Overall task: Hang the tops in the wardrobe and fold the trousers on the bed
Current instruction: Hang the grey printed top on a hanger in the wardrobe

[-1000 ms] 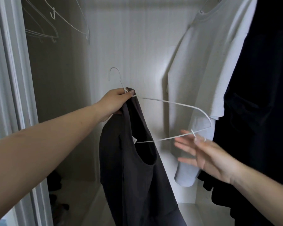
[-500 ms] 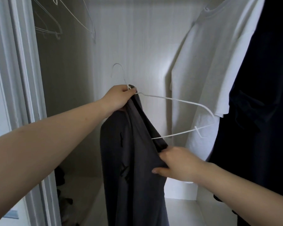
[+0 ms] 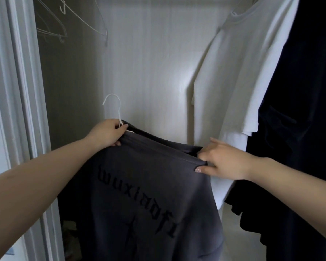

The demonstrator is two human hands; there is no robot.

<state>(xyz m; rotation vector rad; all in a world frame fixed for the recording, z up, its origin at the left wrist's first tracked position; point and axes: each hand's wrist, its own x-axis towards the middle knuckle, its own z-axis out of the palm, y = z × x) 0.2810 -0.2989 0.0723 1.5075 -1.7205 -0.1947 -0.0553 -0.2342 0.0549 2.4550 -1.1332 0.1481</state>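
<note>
Grey cotton top, black gothic lettering, on white wire hanger; left hand grips hanger neck, right hand pinches shoulder seam.

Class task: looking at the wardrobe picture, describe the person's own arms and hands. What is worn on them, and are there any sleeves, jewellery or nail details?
Both forearms are bare, with no sleeve in view. The left hand and the right hand wear no gloves, and no rings, watch or bracelets show. The fingers of the right hand have short nails; the thumbnail looks pale and glossy, possibly polished.

Hanger frame inside grey top; perhaps shoes, dim, bottom left
</note>
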